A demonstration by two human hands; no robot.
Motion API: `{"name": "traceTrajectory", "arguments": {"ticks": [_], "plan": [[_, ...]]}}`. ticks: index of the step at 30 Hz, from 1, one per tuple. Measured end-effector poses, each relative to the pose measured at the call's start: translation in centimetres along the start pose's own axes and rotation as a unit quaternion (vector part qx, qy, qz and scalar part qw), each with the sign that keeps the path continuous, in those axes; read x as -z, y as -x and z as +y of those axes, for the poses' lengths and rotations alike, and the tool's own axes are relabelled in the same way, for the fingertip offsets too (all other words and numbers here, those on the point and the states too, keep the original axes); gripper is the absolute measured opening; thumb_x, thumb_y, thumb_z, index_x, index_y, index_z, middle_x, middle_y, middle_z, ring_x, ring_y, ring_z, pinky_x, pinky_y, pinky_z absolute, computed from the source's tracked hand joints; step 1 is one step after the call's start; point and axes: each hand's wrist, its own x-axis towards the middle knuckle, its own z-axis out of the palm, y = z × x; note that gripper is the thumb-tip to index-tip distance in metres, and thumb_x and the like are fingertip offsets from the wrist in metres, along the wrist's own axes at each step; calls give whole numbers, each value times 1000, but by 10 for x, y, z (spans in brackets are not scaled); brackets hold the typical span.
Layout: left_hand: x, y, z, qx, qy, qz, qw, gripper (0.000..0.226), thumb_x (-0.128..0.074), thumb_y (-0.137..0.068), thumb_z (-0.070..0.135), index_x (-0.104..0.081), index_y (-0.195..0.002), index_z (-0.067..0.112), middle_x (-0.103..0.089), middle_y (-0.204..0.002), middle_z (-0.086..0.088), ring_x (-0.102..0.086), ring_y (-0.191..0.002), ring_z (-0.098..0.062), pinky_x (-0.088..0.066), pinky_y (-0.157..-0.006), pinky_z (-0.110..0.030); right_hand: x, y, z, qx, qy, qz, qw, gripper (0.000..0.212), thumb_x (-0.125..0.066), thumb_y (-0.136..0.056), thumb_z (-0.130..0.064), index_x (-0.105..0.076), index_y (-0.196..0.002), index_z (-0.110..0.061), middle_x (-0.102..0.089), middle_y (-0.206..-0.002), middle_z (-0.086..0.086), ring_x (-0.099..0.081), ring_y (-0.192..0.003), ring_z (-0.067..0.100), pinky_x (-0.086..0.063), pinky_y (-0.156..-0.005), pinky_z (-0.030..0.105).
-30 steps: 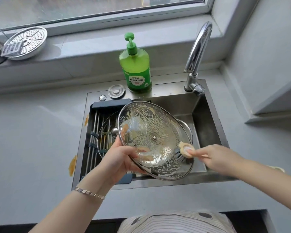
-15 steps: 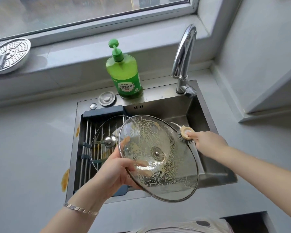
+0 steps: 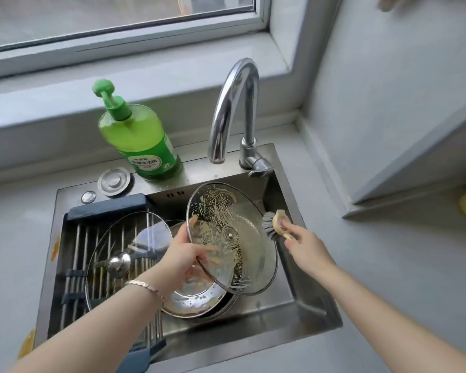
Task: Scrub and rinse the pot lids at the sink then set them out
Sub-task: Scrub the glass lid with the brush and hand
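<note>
I see a bright green soap bottle (image 3: 143, 141) with a white-and-green label, a clear glass lid (image 3: 242, 246) streaked with yellowish suds, a brush (image 3: 276, 224) with dark grey bristles and pale tan handle, a steel-grey sink (image 3: 318, 313), and a rack (image 3: 106, 207) with dark blue ends.

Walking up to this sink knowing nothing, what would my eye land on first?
The foam-streaked round glass lid, gripped tilted over the steel sink by the left hand, while the right hand holds a dark-bristled wooden brush at its right edge. Behind them, a bright green pump bottle of dish soap stands beside the curved chrome tap.
</note>
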Motion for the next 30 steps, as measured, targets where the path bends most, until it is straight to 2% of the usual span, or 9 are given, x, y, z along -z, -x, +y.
{"name": "traceTrajectory", "arguments": {"ticks": [5, 11, 15, 17, 19, 21, 23, 26, 30], "plan": [[-1, -28, -27, 59, 88, 21, 994, 90, -34, -77, -29, -26, -140, 34, -70, -97, -24, -70, -78, -40, -55, -45, -42, -5, -14, 3, -19, -21, -19, 999, 46, -46, -92, -9, -50, -132, -32, -56, -127, 0, -57, -94, 18, -41, -72, 22], [-7, -53, -64, 103, 162, 51, 980, 75, -29, -78, -30, -30, -132, 23, -70, -100, -20, -70, -82, -39, -58, -56, -48, -13, -27, -4, -34, 5, -44, 998, 47, -48, -90, -14, -50, -130, -37, -60, -125, 3, -56, -97, 22, -44, -88, 34], [-19, -69, -84, 132, 132, 100, 977, 75, -30, -80, -28, -17, -141, 14, -64, -108, -24, -70, -74, -34, -54, -45, -36, -15, -35, -10, -22, 4, -37, 999, 46, -49, -89, -12, -52, -129, -34, -59, -127, 0, -56, -96, 19, -42, -82, 26], [-23, -75, -89, 153, 20, 139, 978, 53, -37, -86, -21, -29, -129, 7, -60, -111, -25, -66, -83, -34, -54, -48, -34, -18, -38, -11, -18, 1, -31, 999, 44, -52, -90, -13, -53, -129, -32, -60, -125, 0, -56, -98, 16, -39, -80, 22], [-24, -83, -91, 161, -159, 161, 961, 35, -41, -95, -2, -40, -130, 5, -58, -120, -19, -62, -94, -26, -54, -76, -35, -20, -39, -11, -22, -6, -33, 999, 43, -52, -90, -14, -53, -129, -34, -62, -110, 0, -56, -86, 13, -40, -70, 20], [-25, -83, -89, 189, -340, 110, 915, 33, -38, -100, 13, -47, -132, 8, -55, -131, -9, -57, -110, -21, -42, -97, -33, -22, -39, -9, -28, 6, -38, 999, 46, -50, -90, -14, -52, -129, -38, -55, -94, -2, -50, -73, 11, -35, -58, 14], [-23, -82, -89, 161, -491, 65, 853, 34, -39, -100, 20, -50, -130, 8, -53, -134, -7, -49, -122, -27, -34, -103, -36, -22, -39, -10, -34, 17, -40, 998, 46, -49, -90, -15, -50, -128, -41, -54, -92, -2, -48, -66, 5, -32, -52, 10], [-21, -87, -85, 202, -281, 142, 927, 47, -49, -93, 13, -38, -137, 1, -47, -136, -17, -48, -123, -33, -42, -101, -38, -22, -36, -13, -30, 21, -44, 998, 47, -49, -89, -14, -51, -129, -39, -56, -94, -3, -44, -62, 0, -33, -48, 8], [-28, -68, -53, 146, -283, 145, 937, 61, -48, -90, 9, -20, -143, 4, -23, -146, -23, -46, -123, -36, -44, -99, -40, -20, -28, -21, -21, 3, -34, 999, 46, -50, -90, -12, -51, -131, -34, -56, -83, -8, -40, -62, 1, -29, -52, 12]]}}
